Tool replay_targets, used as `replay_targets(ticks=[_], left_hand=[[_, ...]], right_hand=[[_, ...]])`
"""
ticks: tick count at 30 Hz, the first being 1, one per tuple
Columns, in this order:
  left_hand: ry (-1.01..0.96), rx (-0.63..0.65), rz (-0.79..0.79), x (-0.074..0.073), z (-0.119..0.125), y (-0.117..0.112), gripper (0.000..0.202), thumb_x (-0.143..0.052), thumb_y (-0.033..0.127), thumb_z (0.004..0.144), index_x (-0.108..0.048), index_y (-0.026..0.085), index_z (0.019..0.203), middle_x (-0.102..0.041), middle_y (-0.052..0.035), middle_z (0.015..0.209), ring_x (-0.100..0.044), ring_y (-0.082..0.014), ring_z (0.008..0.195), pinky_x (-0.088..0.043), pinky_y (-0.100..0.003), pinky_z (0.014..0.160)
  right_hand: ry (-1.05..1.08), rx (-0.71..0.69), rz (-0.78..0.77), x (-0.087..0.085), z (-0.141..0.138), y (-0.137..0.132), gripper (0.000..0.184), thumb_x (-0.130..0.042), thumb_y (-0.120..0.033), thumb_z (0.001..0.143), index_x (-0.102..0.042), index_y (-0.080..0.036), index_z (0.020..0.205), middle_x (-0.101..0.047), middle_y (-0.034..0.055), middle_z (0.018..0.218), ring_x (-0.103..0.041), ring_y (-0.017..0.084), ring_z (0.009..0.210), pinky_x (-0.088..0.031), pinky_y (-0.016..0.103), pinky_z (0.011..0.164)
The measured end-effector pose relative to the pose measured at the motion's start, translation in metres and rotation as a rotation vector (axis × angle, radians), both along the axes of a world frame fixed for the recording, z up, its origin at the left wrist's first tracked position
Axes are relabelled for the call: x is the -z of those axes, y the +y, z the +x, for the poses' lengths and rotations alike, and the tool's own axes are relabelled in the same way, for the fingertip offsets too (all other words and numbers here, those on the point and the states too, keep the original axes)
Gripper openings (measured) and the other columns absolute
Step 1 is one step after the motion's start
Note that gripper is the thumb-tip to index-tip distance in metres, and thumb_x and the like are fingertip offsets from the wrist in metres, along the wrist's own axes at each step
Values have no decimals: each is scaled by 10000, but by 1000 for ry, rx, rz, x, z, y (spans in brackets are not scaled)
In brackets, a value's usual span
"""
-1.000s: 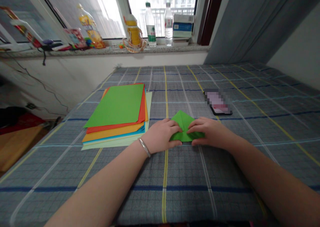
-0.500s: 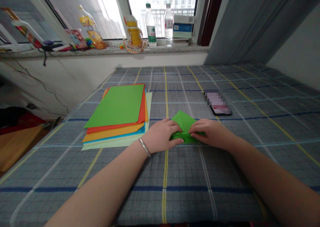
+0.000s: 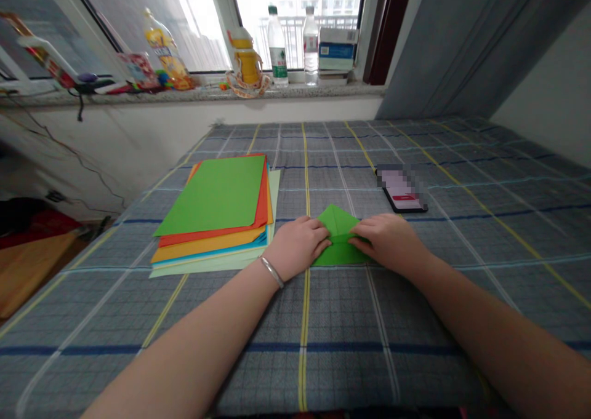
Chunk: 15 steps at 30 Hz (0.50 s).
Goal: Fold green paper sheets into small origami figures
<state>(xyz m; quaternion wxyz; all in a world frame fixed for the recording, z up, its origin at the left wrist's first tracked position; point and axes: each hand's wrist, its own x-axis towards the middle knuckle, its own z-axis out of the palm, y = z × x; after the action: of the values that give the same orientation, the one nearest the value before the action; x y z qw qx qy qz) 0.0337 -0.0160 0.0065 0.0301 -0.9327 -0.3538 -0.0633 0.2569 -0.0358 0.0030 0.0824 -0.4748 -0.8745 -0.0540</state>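
A: State the grip.
B: Left hand (image 3: 301, 247) rests on the left side of the folded green paper (image 3: 340, 256); pinching or pressing, cannot tell. Right hand (image 3: 394, 240) pinches the right side, seemingly for control. The paper lies between them on the plaid cloth (image 3: 341, 333), presumably for support.
A: Beyond?
B: Paper stack (image 3: 219, 191) left, apparently within reach; phone (image 3: 407, 199) right, probably placed clear.

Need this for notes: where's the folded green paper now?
In the head view, the folded green paper lies on the plaid cloth between left hand and right hand, right of the paper stack.
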Motion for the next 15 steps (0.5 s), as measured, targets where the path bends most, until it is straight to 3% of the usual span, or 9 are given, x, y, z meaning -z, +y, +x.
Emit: replay_targets(ticks=[6,15], left_hand=[[-29,-45,21,9,0,7,237,-434,321,958,-612,165,946,-607,-70,957,-534,-207,913,-470,-331,814],[-90,-49,3,18,-1,18,167,-504,289,927,-581,142,939,-587,-84,1019,-528,-210,931,-466,-353,874]], right_hand=[[22,81,34,6,3,6,272,-530,-439,893,-687,-222,844,-711,51,833,-632,216,774,-386,336,661],[61,130,83,20,3,19,296,-587,-478,850,-686,-199,864,-699,46,851,-594,236,825,-352,380,792]])
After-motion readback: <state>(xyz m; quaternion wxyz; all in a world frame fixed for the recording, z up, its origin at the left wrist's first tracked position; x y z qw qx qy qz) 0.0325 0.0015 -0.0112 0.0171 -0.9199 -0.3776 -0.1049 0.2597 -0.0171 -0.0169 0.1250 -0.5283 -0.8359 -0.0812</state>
